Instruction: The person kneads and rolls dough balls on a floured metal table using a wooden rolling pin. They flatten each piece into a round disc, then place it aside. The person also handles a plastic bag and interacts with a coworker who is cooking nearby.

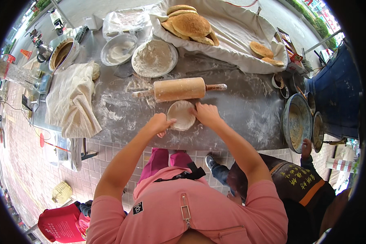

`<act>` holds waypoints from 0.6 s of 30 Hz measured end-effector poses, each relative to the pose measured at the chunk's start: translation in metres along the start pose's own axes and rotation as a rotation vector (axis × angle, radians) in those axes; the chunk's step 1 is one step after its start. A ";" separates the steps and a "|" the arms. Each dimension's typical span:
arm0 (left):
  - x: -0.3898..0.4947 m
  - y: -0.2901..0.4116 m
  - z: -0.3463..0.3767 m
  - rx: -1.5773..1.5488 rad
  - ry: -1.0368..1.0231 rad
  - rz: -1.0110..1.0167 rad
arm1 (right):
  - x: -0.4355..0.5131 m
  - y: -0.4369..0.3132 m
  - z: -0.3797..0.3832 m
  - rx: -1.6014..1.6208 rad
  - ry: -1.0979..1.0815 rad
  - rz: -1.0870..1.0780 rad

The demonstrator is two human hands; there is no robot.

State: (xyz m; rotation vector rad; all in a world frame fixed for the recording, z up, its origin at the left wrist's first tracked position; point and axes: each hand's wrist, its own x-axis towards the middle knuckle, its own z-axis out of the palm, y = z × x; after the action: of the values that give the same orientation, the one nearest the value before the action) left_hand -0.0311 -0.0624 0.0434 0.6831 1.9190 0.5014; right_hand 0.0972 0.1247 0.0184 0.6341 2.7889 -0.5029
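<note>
A round of pale dough (181, 116) lies flat on the floured metal table (231, 122), its rim slightly raised. My left hand (161, 123) touches its left edge with the thumb, the other fingers curled. At its upper right edge, my right hand (206, 112) has the fingertips on the dough. Just beyond the dough rests a wooden rolling pin (180, 89), dusted with flour, touched by neither hand.
Behind the pin stand a bowl of flour (154, 58) and a clear bowl (119, 50). A cloth-lined basket (231, 39) holds flatbreads (192, 26). Cloth (71, 100) covers the left side. A co-worker's hand (306, 148) is by a large bowl (297, 122) at right.
</note>
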 end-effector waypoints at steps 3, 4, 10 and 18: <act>0.003 -0.001 0.012 -0.027 -0.015 0.036 | -0.001 -0.002 0.002 -0.022 -0.023 -0.038; 0.004 -0.003 0.006 -0.073 -0.018 -0.005 | -0.003 -0.002 0.004 -0.030 -0.050 -0.063; -0.001 0.003 0.015 -0.072 -0.006 0.031 | 0.002 -0.009 0.003 0.010 0.040 -0.057; 0.003 -0.008 0.019 -0.032 0.061 0.069 | -0.004 -0.011 0.001 0.029 0.040 -0.046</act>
State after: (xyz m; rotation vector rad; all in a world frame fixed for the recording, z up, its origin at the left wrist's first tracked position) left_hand -0.0169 -0.0652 0.0285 0.7226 1.9450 0.6007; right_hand 0.0959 0.1133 0.0222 0.5933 2.8443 -0.5466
